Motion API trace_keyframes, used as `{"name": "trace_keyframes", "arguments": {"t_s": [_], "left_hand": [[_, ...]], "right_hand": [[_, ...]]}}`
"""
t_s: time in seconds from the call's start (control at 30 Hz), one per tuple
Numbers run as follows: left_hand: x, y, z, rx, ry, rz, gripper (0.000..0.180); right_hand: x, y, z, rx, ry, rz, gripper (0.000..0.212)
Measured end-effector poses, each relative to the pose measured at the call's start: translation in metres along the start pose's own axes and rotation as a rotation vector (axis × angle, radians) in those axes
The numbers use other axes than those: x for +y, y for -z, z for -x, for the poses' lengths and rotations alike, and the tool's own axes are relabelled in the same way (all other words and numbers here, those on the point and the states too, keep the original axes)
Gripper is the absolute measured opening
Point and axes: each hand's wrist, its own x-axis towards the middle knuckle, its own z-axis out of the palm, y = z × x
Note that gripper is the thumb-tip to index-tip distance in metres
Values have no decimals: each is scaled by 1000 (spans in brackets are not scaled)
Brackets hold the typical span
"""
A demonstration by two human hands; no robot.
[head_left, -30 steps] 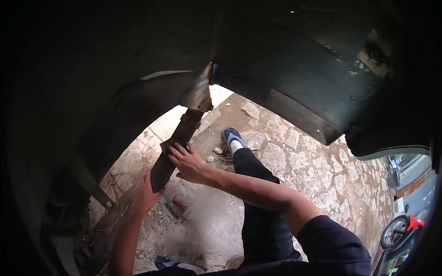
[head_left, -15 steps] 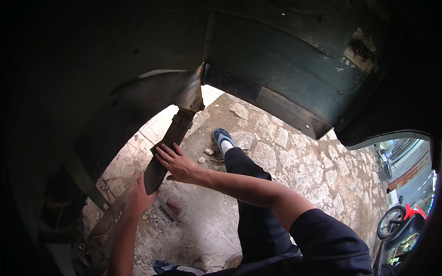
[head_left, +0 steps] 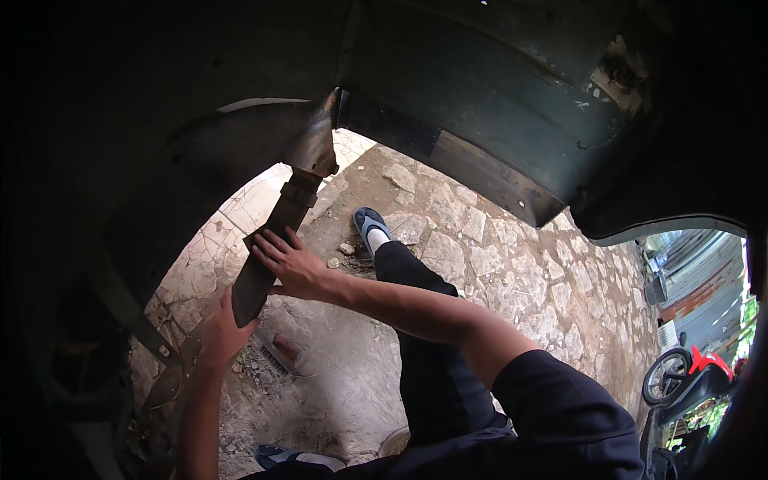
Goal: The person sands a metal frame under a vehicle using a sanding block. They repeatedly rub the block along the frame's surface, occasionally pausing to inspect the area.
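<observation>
Below the rusty corner (head_left: 314, 146) of the dark body shell (head_left: 480, 104), the dark strip (head_left: 253, 293) slants, its lower end clasped by the left hand (head_left: 222, 332), the right hand (head_left: 292, 266) laid fingers spread across its face, seemingly steadying it.

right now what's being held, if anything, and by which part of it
A dark flat strip: the left hand grips its near end, while the right hand lies across its middle, fingers spread.
</observation>
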Motion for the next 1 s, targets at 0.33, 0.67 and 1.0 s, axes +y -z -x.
{"name": "trace_keyframes", "arguments": {"t_s": [0.33, 0.67, 1.0], "left_hand": [[-3, -1, 1, 9, -12, -53, 99], [-3, 5, 4, 13, 5, -55, 97], [-2, 1, 4, 30, -21, -13, 97]], "right_hand": [[8, 2, 4, 35, -15, 23, 110], [11, 11, 2, 2, -10, 89, 118], [2, 10, 9, -41, -20, 69, 109]]}}
